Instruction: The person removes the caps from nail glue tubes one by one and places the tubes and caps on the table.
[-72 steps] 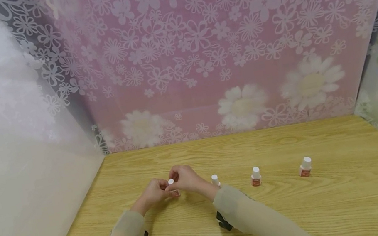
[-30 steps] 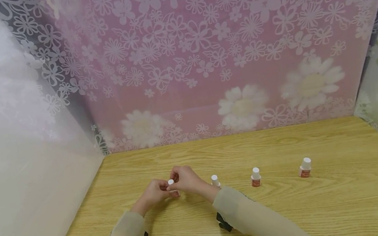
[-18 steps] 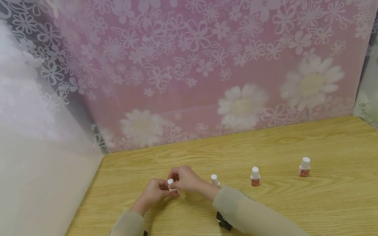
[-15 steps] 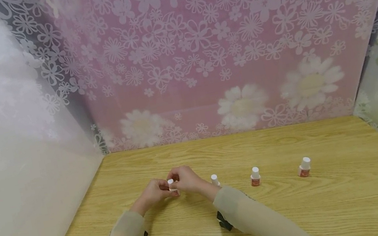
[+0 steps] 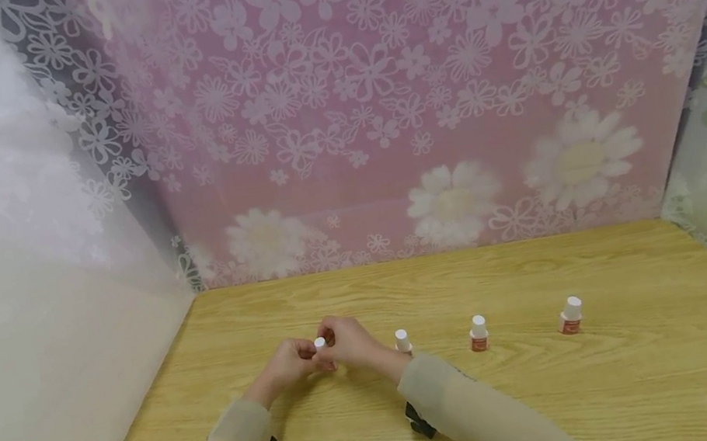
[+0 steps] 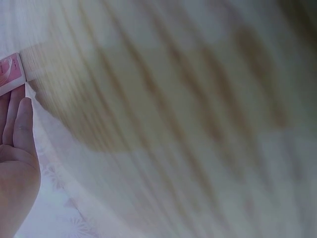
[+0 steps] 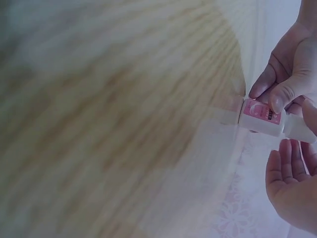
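Note:
A small white bottle with a red label (image 7: 258, 126) stands upright on the wooden table at the left of the row, between both hands. My left hand (image 5: 289, 363) grips its body, the thumb lying across the label in the right wrist view. My right hand (image 5: 350, 341) pinches its white cap (image 5: 320, 343) between thumb and fingers. Most of the bottle's body is covered by the hands in the head view. At the edge of the left wrist view, the bottle's base (image 6: 14, 74) shows above the fingers.
To the right stand more bottles of this kind: one (image 5: 402, 342) partly behind the right forearm, a middle one (image 5: 478, 334) and a far-right one (image 5: 571, 316). Behind the wooden table (image 5: 570, 403) hangs a pink floral sheet (image 5: 339, 136). A whitish sheet (image 5: 39, 291) borders the left.
The right-hand fingers have shifted slightly around the cap, and the bottle's label is now more covered in the head view. Both arms and the other bottles stay where they were.

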Action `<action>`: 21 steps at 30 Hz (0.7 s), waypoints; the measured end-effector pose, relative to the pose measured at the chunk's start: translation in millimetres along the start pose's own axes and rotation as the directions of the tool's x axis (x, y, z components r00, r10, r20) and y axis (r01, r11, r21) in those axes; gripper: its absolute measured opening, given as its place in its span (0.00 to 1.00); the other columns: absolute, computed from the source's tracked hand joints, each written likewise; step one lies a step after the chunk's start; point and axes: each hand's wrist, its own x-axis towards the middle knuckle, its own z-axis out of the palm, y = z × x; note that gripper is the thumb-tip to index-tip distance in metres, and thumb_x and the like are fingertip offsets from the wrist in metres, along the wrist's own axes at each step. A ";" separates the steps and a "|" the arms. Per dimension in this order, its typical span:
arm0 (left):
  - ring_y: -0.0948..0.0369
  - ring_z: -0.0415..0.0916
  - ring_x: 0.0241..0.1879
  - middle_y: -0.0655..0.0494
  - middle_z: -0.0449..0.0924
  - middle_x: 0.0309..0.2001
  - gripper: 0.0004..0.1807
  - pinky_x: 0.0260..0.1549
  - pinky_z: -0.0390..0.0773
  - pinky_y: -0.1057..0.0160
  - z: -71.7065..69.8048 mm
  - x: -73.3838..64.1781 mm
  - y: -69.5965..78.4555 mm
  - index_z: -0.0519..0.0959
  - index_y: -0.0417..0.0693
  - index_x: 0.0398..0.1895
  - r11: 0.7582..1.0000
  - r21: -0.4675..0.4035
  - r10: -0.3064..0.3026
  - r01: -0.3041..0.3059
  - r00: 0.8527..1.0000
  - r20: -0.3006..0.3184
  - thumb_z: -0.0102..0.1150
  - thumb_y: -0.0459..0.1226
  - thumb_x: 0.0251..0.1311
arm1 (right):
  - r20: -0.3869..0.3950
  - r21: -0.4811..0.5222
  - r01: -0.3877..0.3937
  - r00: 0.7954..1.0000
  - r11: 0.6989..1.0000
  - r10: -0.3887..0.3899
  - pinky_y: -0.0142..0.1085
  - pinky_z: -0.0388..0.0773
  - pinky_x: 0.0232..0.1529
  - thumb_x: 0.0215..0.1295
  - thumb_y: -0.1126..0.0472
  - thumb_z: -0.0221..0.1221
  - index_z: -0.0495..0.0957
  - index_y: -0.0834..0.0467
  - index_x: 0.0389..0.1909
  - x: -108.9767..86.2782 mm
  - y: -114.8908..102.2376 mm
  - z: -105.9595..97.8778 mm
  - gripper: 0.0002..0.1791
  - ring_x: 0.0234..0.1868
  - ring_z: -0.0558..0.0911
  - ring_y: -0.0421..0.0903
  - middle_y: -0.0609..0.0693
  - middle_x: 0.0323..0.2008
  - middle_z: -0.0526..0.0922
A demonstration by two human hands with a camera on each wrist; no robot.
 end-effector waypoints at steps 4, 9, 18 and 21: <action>0.51 0.77 0.36 0.40 0.80 0.31 0.04 0.40 0.74 0.58 0.5 2.8 -5.7 0.77 0.29 0.32 1.000 -0.019 -0.001 0.000 1.000 -0.005 0.53 0.25 0.55 | -0.006 0.000 -0.006 1.000 1.000 0.006 0.29 0.71 0.28 0.50 0.66 0.62 0.73 0.59 0.29 -1.1 -1.5 -0.9 0.07 0.28 0.73 0.39 0.45 0.25 0.75; 0.52 0.77 0.36 0.41 0.80 0.31 0.05 0.39 0.74 0.58 0.9 2.3 -3.5 0.76 0.30 0.31 0.999 -0.035 -0.024 0.023 1.000 -0.016 0.56 0.26 0.53 | 0.000 -0.022 0.014 1.000 1.000 -0.014 0.29 0.71 0.28 0.51 0.66 0.62 0.75 0.59 0.29 -0.7 -1.6 -1.4 0.06 0.28 0.74 0.38 0.45 0.25 0.75; 0.52 0.78 0.36 0.42 0.80 0.32 0.05 0.39 0.74 0.58 0.9 2.2 -2.4 0.77 0.30 0.33 0.999 -0.040 -0.025 0.024 1.000 -0.018 0.56 0.26 0.53 | 0.000 -0.043 0.023 1.000 0.999 -0.023 0.31 0.71 0.31 0.52 0.64 0.62 0.76 0.58 0.33 0.5 -3.8 -1.6 0.07 0.33 0.74 0.41 0.46 0.30 0.77; 0.53 0.78 0.35 0.43 0.80 0.31 0.04 0.39 0.74 0.58 0.8 2.1 -3.3 0.77 0.31 0.32 0.999 -0.027 -0.023 0.023 1.000 -0.017 0.56 0.26 0.53 | -0.007 -0.042 0.005 1.000 0.999 -0.005 0.31 0.70 0.28 0.51 0.60 0.64 0.75 0.58 0.31 -0.1 -4.3 -1.3 0.09 0.29 0.72 0.40 0.45 0.28 0.75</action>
